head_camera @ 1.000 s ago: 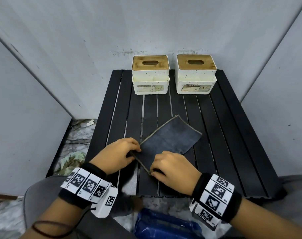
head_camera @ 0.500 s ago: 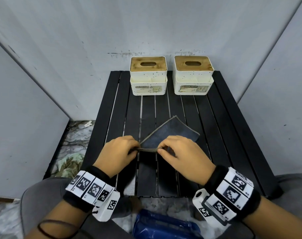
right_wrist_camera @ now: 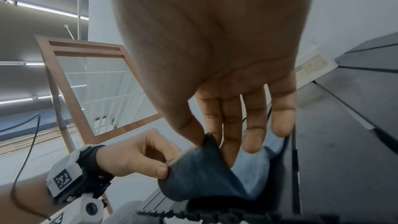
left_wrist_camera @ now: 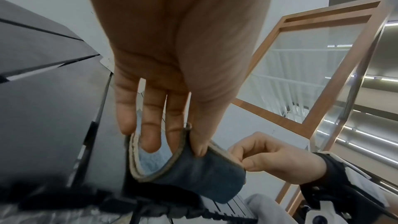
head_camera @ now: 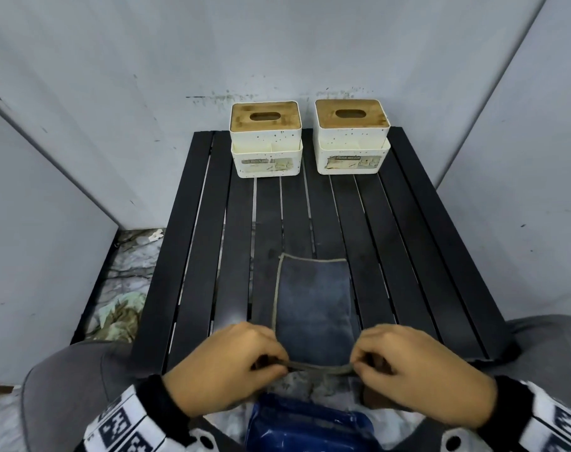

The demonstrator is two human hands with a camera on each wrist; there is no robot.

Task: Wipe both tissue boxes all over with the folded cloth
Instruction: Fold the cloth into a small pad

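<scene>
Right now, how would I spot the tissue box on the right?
Find the black slatted table and follow it to its far edge by the wall. Two cream tissue boxes stand there; yours, the right tissue box, is the one whose label reads TISSUE HOLDER in full.

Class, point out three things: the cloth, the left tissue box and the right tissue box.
cloth [head_camera: 313, 301], head view, middle of its dark upper face.
left tissue box [head_camera: 266, 164], head view, its front wall.
right tissue box [head_camera: 352, 163], head view, its front label.
</scene>
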